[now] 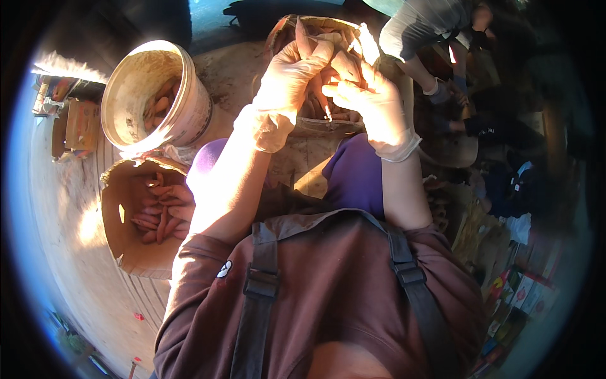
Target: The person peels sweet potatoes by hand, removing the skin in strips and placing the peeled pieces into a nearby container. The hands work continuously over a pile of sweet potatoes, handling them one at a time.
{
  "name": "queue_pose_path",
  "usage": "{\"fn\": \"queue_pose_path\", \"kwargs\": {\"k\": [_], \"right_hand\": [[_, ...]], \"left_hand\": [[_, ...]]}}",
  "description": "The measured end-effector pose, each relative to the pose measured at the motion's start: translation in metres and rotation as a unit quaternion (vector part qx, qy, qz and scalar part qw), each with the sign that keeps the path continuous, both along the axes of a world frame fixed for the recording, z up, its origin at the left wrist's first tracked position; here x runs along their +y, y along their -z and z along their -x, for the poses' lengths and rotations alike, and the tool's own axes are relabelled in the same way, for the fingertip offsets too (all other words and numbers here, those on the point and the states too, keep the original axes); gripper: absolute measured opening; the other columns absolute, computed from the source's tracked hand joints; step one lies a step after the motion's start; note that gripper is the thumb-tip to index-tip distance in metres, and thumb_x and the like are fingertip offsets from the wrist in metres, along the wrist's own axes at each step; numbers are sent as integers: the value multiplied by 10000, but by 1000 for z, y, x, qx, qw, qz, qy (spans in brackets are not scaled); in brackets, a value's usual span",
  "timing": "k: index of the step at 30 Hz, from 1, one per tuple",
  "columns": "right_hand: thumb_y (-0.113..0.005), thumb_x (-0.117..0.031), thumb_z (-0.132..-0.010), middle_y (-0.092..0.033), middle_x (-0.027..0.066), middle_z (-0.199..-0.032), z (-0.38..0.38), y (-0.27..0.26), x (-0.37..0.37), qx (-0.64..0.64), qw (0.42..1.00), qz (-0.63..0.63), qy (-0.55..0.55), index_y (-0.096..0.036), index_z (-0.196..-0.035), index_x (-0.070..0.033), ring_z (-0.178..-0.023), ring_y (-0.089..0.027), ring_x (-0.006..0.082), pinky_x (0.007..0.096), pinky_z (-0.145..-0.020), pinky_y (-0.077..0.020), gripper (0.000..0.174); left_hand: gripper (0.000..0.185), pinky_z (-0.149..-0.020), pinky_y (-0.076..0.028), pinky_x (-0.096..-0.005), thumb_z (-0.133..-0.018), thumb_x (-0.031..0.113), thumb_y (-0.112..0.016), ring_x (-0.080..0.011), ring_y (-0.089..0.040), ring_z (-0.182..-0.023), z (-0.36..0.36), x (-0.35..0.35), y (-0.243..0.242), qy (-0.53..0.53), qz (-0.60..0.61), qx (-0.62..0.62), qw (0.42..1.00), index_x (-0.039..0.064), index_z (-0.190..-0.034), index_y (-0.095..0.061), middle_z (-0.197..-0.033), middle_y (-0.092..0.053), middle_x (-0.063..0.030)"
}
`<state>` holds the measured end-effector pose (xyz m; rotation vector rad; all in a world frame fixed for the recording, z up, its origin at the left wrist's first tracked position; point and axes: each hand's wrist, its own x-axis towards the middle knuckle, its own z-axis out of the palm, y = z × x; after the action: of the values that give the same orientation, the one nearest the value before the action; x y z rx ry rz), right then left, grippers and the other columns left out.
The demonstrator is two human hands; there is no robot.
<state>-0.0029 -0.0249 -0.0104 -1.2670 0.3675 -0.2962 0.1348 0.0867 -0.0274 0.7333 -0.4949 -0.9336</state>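
Both of my hands wear thin translucent gloves and are raised over a cardboard box (326, 127) filled with sweet potatoes. My left hand (303, 64) is closed around a slender sweet potato (303, 39), whose pointed end sticks up past the thumb. Just right of it, my right hand (371, 97) has its fingers bent beside a stubbier sweet potato (345, 67); whether it grips that one cannot be told. Another thin sweet potato (320, 94) hangs point down between the hands. Glare from sunlight washes out parts of both gloves.
A dirty white bucket (188, 94) holding some sweet potatoes stands at the left. Below it is an open cardboard box (113, 237) with more sweet potatoes (161, 213). Co-workers (426, 28) are at the upper right and right. Smaller cardboard boxes (83, 124) lie far left.
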Motion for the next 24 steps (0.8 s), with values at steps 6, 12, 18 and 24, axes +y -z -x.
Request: {"fn": "queue_pose_path", "kwargs": {"k": [6,12,18,24], "right_hand": [[-547,27,-937,-552,123,-1303,-1,10,-1,-84,992,-63,-72,-367,-1453,-8,-1159,-597,217,296,-905,-519,547],[-592,-90,-954,-646,115,-1106,-7,18,2,27,985,156,75,-479,-1378,21,-893,-669,186,291,-747,-541,452],[-543,-258,-1001,-688,131,-937,-10,12,-12,2,988,65,139,-602,-1189,34,-742,-699,196,258,-657,-572,352],[-559,-284,-972,-682,81,-979,-1,20,-9,63,996,42,38,-598,-1197,12,-767,-682,151,219,-591,-530,374]], "left_hand": [[272,-820,-539,-287,-950,213,-643,-173,-658,-901,2,-1,-4,-63,-54,21,996,12,-1133,-644,-982,-685,-84],[273,-832,-561,-288,-954,167,-632,-178,-673,-913,11,-11,-4,-109,-68,24,991,14,-1180,-614,-1047,-679,-84],[257,-905,-537,-339,-972,173,-600,-189,-660,-979,12,-15,2,-112,-75,9,991,28,-1184,-609,-1085,-676,-99],[192,-963,-506,-368,-991,169,-560,-213,-644,-1006,4,-16,4,-179,-4,102,978,35,-1126,-586,-1043,-666,-112]]}}
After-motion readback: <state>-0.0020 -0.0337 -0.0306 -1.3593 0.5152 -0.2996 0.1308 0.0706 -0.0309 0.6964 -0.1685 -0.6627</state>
